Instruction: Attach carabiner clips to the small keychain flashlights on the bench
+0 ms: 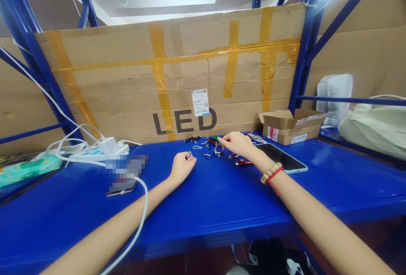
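My left hand rests on the blue shelf, its fingers curled round a small metal piece held at the fingertips. My right hand reaches over a scatter of small parts, among them clips, rings and red and green pieces. Its fingers are pinched together at the pile; what they hold is too small to make out. A bead bracelet and red cord circle the right wrist.
A phone on a white cable lies at the left, behind it a white power strip. Another phone lies right of my hand, next to an open cardboard box. A taped cardboard sheet walls the back.
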Demonstrator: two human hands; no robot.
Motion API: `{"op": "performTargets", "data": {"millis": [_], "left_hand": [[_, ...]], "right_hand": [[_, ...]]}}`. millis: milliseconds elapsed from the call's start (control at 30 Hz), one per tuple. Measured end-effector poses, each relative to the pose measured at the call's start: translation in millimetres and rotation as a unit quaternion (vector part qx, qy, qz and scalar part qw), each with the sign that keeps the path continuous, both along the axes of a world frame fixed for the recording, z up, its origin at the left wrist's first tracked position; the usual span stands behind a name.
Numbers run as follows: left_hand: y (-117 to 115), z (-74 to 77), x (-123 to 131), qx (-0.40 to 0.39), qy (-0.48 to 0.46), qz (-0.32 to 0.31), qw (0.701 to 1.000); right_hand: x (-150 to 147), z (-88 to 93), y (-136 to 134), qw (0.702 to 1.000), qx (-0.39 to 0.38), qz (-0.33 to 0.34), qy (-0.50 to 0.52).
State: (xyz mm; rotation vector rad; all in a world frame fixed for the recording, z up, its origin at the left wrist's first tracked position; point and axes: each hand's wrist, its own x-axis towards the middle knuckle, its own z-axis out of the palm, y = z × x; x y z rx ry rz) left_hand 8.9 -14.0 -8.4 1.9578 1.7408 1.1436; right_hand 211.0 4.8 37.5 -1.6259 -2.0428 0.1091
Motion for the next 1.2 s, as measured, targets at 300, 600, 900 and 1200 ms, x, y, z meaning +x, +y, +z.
{"op": "performTargets", "data": {"millis": [300, 600, 900, 1200], "left_hand": [[-1, 0.5, 0, 0.014, -0.102, -0.023, 0.994], [0, -2.0, 0, 0.009, -0.100, -0.034, 0.994], [-1, -0.6, 1, 0.002, -0.105, -0.041, 0.994], [-3, 0.8, 3, 0.006, -0.068, -0.064, 0.996]], "right_hand": [[6, -0.8, -4, 0.995, -0.072, -0.004, -0.067], [15, -10.4, 4, 0.989, -0.140, 0.032, -0.029], [6, -5.6, 0, 0.991, -0.081, 0.004, -0.106], [-2, -7.2, -1, 0.998, -0.030, 0.045, 0.026]]}}
